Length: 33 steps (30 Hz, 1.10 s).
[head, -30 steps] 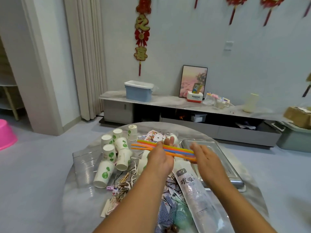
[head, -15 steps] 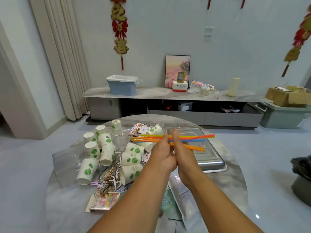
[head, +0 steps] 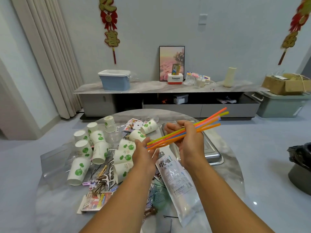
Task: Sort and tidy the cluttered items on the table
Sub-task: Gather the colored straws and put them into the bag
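Note:
A bundle of coloured straws (head: 208,121) slants up to the right above the round marble table (head: 232,169). My right hand (head: 190,142) grips the bundle near its middle, over the steel tray (head: 213,153). My left hand (head: 144,153) is at the straws' lower ends, fingers spread, touching them. Under my hands lies a clear straw bag (head: 175,180) with printed text. Several white paper cups with green leaves (head: 80,170) lie tipped and standing on the table's left half, among playing cards (head: 136,124), floss picks and hairpins (head: 104,175).
A small printed packet (head: 96,200) lies at the table's near left. A flat clear plastic bag (head: 52,160) covers the left rim. Beyond the table stands a low TV cabinet (head: 168,101); a black bin bag (head: 301,158) sits on the floor to the right.
The straws have tilted from level to slanting up right. My right hand moved from beside the left hand to grip the bundle's middle, and my left hand slid to the lower ends.

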Tool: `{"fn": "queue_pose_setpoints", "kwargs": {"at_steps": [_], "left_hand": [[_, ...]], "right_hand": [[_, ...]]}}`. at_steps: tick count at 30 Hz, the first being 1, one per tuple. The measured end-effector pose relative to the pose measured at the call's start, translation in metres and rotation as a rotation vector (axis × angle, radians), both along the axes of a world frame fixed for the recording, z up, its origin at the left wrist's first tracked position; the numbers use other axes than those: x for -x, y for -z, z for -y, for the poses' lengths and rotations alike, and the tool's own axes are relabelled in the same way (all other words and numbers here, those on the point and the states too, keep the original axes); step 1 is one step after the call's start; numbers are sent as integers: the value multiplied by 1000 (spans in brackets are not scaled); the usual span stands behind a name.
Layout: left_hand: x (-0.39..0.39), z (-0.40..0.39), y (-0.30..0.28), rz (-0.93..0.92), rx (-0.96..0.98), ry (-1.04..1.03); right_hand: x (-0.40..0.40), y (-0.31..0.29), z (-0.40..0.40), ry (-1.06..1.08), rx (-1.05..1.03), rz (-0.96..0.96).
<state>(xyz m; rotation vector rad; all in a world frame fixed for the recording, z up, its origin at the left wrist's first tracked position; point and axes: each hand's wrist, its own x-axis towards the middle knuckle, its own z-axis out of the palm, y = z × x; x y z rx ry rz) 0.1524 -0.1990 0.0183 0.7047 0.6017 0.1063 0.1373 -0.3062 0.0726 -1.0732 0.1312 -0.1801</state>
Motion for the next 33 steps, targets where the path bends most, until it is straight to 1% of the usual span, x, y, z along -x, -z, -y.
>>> {"fn": "queue_pose_setpoints", "kwargs": {"at_steps": [2, 6, 8, 10, 11, 12, 14, 15, 16, 18, 20, 22, 25, 30, 33], "left_hand": [[5, 9, 0, -7, -42, 51], [6, 24, 1, 84, 64, 229], [2, 24, 1, 94, 24, 282], [-1, 23, 7, 6, -60, 284], [-2, 22, 15, -62, -123, 271], [-2, 20, 22, -127, -194, 289], [-2, 17, 40, -239, -329, 358], [-3, 17, 49, -270, -361, 383], [-5, 18, 56, -284, -378, 400], [-9, 22, 61, -302, -389, 420], [-14, 28, 62, -282, -383, 424], [-18, 31, 62, -278, -384, 425], [-19, 32, 64, -296, -383, 459], [-19, 34, 60, -245, -238, 520], [-19, 34, 46, -112, -201, 525]], "right_hand": [[-4, -2, 1, 6, -15, 31], [-4, 12, -8, -85, 23, -11], [-6, 16, -7, -88, -1, -27], [-14, 18, 5, -44, -49, -28], [-19, 21, 13, -13, 6, -45], [-25, 27, 22, 16, 143, -85], [-34, 48, 37, 22, 548, -194], [-36, 61, 44, -12, 727, -243], [-37, 75, 49, -66, 864, -282], [-38, 102, 58, -187, 1057, -364], [-38, 121, 65, -254, 1167, -475], [-36, 134, 67, -273, 1147, -584], [-32, 139, 65, -288, 1016, -669], [-38, 119, 70, -263, 994, -577], [-36, 88, 71, -302, 978, -457]]}}
